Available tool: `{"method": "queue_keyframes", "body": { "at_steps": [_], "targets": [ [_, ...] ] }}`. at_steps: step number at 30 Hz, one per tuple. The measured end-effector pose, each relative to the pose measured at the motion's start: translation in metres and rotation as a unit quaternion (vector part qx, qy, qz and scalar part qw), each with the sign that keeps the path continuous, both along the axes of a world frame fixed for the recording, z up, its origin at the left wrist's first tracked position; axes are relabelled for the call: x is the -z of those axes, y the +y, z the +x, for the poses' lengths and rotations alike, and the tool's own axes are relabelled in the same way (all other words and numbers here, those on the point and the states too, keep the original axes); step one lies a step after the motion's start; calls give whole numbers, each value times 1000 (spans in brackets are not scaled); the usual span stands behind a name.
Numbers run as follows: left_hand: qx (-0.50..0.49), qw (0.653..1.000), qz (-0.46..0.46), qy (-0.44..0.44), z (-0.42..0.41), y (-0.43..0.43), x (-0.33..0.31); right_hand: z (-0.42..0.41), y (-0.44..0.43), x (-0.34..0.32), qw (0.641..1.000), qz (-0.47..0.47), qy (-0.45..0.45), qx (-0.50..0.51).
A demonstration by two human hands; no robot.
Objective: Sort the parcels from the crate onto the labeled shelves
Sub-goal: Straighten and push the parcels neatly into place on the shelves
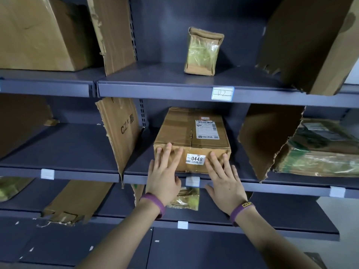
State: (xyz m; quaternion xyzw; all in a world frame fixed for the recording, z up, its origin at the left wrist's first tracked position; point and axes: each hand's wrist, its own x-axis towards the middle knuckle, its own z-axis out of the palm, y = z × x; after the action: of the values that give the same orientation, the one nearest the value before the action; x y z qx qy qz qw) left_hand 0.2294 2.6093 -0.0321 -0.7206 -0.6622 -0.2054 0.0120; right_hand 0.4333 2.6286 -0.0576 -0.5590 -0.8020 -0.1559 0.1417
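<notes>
Shelving unit: the dark blue-grey metal shelving unit (155, 74) fills the frame, with several tiers split into bays.
Middle shelf: the dark metal middle shelf (77, 148) carries the task's parcel in its centre bay, at mid-frame.
Dividers: a torn brown cardboard divider (120, 133) stands left of centre and a ragged brown cardboard panel (268, 138) right of centre. Both look flimsy, so the parcel should travel straight back without brushing either.
Parcel: the brown taped rectangular cardboard parcel (192, 136) lies flat, its front face just inside the shelf lip and well apart from both dividers.
Left hand: the left hand (163, 177) lies flat against the parcel's front face, fingers straight and spread, gripping nothing.
Right hand: the right hand (223, 177) does likewise on the right half of the face.
Step in hand: judged to be seating the parcel by a push. Even pressure from both palms should stop it skewing.
Number sticker: the white "0448" sticker (195, 159) sits between the hands. Leave it facing outward and uncovered.
Bay label: the small white shelf-edge label (192, 181) just below the parcel is too faint to read, so the match cannot be confirmed.
</notes>
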Motion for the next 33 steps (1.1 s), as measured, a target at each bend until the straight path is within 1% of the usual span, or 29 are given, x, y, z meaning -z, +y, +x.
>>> {"method": "queue_keyframes", "body": {
  "at_steps": [3, 5, 8, 10, 15, 18, 22, 33],
  "targets": [
    [-15, 999, 35, -4, -2, -11, 4, 0, -8, 3, 1000, 15, 7, -10],
    [-15, 999, 37, 6, -4, -16, 12, 3, -13, 5, 1000, 17, 9, -18],
    [-9, 1000, 13, 24, -3, -23, 30, 6, -20, 14, 1000, 3, 1, -20],
    [-3, 999, -3, 35, -2, -26, 43, 5, -24, 25, 999, -22, -6, -28],
    [-6, 999, -44, 32, -4, -20, 60, 0, -24, 40, 997, -82, -6, -9],
    [-7, 997, -69, 32, -6, -16, 63, -1, -19, 40, 996, -92, 1, 4],
    [-12, 996, -78, 31, -9, -7, 59, 2, -11, 39, 995, -94, -9, 8],
    [-6, 996, -75, 38, -4, -19, 56, 3, -24, 34, 993, -120, -4, -9]
  ]
}}
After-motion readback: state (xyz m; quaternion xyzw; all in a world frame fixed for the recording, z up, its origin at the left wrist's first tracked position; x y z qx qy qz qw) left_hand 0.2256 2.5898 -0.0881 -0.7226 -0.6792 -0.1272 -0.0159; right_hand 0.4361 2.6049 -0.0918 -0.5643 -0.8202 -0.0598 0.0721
